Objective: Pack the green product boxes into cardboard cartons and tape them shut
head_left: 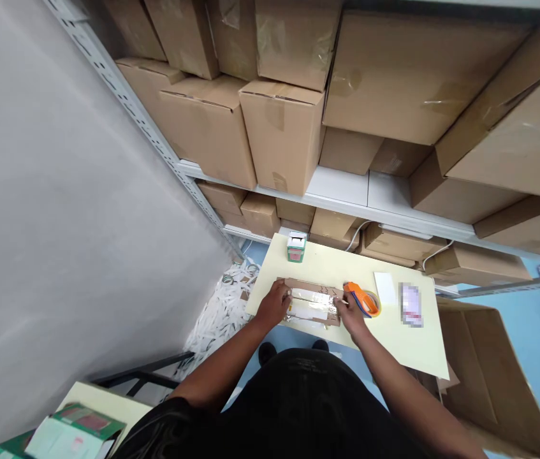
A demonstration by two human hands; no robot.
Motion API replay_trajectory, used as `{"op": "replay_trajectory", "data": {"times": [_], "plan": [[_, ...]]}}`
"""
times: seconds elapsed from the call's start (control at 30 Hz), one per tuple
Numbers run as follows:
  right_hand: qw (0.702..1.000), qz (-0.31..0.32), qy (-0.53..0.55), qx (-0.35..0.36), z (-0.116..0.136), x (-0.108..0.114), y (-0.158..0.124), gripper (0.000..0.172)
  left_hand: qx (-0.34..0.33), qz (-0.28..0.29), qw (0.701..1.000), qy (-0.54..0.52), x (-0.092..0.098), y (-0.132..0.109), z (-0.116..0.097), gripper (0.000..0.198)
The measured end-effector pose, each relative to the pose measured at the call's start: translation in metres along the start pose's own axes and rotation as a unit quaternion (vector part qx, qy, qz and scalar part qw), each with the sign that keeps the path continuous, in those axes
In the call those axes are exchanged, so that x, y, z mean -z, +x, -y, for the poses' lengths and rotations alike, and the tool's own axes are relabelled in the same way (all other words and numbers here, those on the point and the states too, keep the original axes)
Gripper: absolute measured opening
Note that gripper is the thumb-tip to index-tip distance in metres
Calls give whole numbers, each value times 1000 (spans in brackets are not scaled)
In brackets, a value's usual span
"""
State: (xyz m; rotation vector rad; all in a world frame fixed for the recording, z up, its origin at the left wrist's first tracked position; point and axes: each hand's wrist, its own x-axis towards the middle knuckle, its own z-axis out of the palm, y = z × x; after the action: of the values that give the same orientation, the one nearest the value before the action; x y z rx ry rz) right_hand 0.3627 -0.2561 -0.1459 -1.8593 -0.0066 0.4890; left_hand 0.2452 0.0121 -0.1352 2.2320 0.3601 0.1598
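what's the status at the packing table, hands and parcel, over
Left hand pressed on left end of the flat cardboard parcel. Right hand on its right end, beside the orange tape dispenser. Small green box behind, apart from the parcel.

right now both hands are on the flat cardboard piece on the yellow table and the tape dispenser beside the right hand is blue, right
Not quite: the head view shows the tape dispenser is orange, not blue. The rest holds: the left hand and right hand rest on the flat cardboard piece on the yellow table.
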Motion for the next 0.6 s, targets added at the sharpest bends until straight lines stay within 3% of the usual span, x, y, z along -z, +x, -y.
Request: {"op": "replay_trajectory", "data": {"times": [0.17,0.27,0.33,0.43,0.53,0.6], "plan": [[999,-8,-51,14,-17,-25,-10,69,-31,-29,997,72,-7,1,3,28],[997,-5,-72,28,-25,-12,-5,60,-64,-7,987,149,-10,8,2,29],[990,-46,-124,47,-32,6,2,52,-83,23,981,176,-14,13,2,31],[951,-104,-283,64,-45,32,16,50,-95,66,974,193,-19,20,4,35],[899,-86,-428,43,-59,44,31,51,-74,76,976,189,-21,23,3,37],[879,-85,-468,35,-67,44,39,51,-53,52,984,163,-21,23,-1,35]]}}
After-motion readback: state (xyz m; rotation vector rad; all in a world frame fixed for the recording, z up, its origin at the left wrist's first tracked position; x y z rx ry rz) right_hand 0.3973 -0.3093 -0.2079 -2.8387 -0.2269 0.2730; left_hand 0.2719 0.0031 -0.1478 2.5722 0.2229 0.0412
